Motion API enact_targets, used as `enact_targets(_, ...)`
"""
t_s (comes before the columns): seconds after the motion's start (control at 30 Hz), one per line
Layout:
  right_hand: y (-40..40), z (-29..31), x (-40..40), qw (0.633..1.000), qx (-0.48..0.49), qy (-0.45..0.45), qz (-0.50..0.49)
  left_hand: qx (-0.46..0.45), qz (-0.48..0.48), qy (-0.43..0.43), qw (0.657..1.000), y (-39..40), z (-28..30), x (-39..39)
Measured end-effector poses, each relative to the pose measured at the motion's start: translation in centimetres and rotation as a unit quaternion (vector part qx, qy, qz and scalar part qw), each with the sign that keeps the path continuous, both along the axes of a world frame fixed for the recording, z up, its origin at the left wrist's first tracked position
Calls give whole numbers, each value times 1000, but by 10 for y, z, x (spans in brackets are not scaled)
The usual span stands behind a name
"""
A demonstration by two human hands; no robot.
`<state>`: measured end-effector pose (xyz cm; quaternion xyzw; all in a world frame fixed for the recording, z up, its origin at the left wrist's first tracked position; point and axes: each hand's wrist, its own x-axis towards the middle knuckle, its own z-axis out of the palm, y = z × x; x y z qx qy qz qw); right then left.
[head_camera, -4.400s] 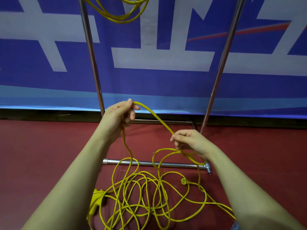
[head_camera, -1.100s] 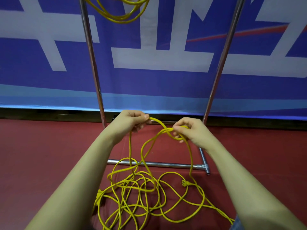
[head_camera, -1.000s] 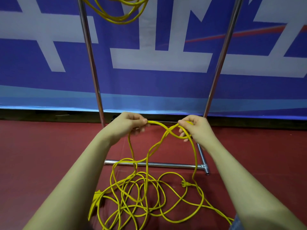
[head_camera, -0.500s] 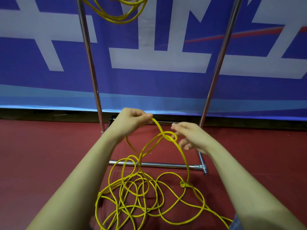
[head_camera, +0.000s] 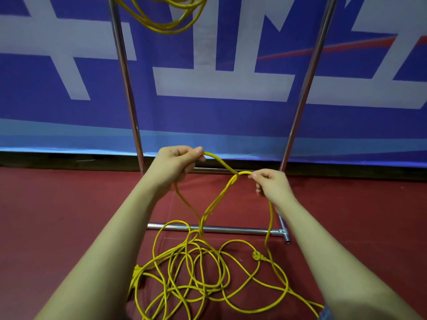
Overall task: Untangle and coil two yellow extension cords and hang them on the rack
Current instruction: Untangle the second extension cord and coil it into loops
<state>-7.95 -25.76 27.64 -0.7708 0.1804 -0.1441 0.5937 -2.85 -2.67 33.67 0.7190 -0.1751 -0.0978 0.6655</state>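
Two hands (head_camera: 178, 162) grip cord (head_camera: 221, 197); coil (head_camera: 166, 19) seemingly cropped above.

Both forearms extended forward; left grip (head_camera: 178, 161) fisted, thumb pinching; right grip (head_camera: 270, 182) pinching at fingertips, lower.

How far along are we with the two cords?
One coiled cord already hangs on the rack. The second cord is in hand: left hand and right hand pinch a raised stretch, most still tangled on the floor, plug loose. Left: untangle, coil, hang.
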Motion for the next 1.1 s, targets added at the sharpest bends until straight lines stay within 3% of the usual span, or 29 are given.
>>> enact_targets(0.1, -4, -11, 5, 996, 23, 32, -85, -69, -24, 7, 997, 6, 6, -1)
enact_targets(0.2, -6, -15, 7, 994, -30, 62, -85, -73, -28, 2, 997, 9, 8, -3)
enact_targets(0.3, 5, -5, 2, 998, -60, 11, 22, -40, -14, 1, 999, 5, 3, -4)
enact_targets(0.43, 33, 14, -2, 968, 87, -28, 232, -16, -12, 9, 1000, -8, -4, -6)
enact_targets(0.5, 41, 20, -5, 956, 102, -39, 273, -7, -15, 8, 1000, -9, -3, -5)
enact_targets(0.57, 39, 23, -6, 967, 64, -69, 235, 51, -37, -4, 998, -5, -3, -4)
enact_targets(0.67, 24, 28, -4, 987, 39, -123, 100, 129, -83, 8, 988, 2, -8, -3)
enact_targets(0.87, 3, 34, -4, 971, 120, -201, -40, 201, -83, 64, 974, 26, -34, 9)
enact_targets(1.0, -9, 30, -5, 970, 131, -199, -46, 112, -47, 106, 987, 48, -46, 17)
enact_targets(1.1, 2, 22, -3, 979, 126, -161, -14, 55, -42, 76, 995, 53, -41, 18)
